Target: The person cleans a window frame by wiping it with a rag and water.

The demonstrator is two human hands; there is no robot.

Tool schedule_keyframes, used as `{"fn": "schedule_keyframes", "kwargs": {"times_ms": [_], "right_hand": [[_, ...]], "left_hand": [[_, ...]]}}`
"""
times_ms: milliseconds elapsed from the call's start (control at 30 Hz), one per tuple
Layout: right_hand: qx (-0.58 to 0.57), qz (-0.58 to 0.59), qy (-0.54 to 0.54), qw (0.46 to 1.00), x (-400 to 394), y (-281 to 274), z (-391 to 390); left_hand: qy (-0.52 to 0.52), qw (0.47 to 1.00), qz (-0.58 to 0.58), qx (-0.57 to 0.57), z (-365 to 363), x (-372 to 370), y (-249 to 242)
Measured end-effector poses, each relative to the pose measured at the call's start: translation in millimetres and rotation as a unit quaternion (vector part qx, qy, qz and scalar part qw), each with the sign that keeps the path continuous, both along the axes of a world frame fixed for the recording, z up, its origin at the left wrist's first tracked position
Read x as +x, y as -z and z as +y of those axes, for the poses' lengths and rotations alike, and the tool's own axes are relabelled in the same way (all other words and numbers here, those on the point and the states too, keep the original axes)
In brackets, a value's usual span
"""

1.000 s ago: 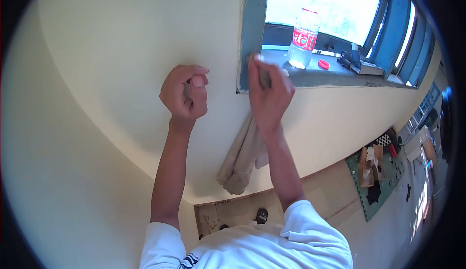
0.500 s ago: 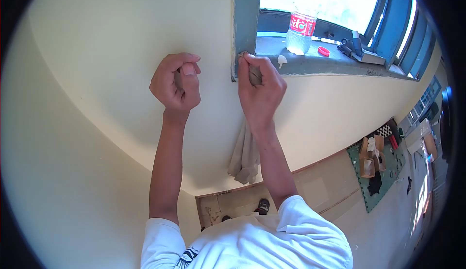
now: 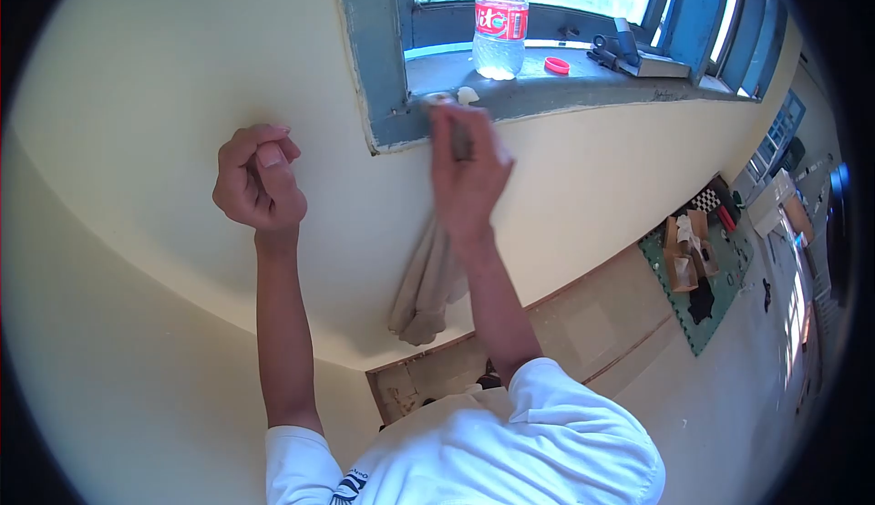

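My right hand (image 3: 472,172) is closed in a pinch, a little blurred, at the front edge of the blue-grey window sill (image 3: 583,86). A greyish-beige cloth (image 3: 424,286) is gripped in it and hangs down along the wall behind the wrist. Something pale shows at its fingertips, too smeared to name. Just beyond them a small white piece (image 3: 468,95) sits on the sill. My left hand (image 3: 260,177) is held up in front of the cream wall, fingers curled and thumb folded over; what is inside, if anything, is hidden.
On the sill stand a clear plastic bottle with a red label (image 3: 499,31), a red bottle cap (image 3: 557,66) and a grey device with dark parts (image 3: 643,58). Far right, a green floor mat (image 3: 702,323) bears cardboard boxes (image 3: 684,259) and a checkered board (image 3: 705,200).
The view has shifted, so the window sits further left and higher. My right hand has moved rightward along the sill from the frame's corner, the cloth still in it. My left hand stays closed.
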State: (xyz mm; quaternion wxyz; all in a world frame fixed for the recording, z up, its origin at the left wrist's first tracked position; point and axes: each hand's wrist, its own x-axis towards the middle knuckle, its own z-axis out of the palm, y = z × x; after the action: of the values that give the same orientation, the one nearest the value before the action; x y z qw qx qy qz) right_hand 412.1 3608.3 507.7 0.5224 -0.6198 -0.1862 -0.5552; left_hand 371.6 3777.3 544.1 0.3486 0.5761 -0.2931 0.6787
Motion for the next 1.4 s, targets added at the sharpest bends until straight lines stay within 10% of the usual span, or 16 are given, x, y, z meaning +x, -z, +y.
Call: {"fn": "schedule_keyframes", "kwargs": {"times_ms": [167,1133,1400], "right_hand": [[0.116,0.017,-0.004,0.993,18.3,9.4,-21.7],[-0.133,-0.076,0.044,0.987,22.1,0.3,-37.0],[-0.053,-0.046,0.045,0.997,27.2,-2.0,-38.5]], "left_hand": [[0.003,1.000,-0.015,-0.016,-1.6,1.0,-0.5],[0.009,0.999,-0.015,-0.038,-1.8,1.1,1.0],[0.018,0.999,-0.011,-0.030,-1.0,0.4,0.0]]}}
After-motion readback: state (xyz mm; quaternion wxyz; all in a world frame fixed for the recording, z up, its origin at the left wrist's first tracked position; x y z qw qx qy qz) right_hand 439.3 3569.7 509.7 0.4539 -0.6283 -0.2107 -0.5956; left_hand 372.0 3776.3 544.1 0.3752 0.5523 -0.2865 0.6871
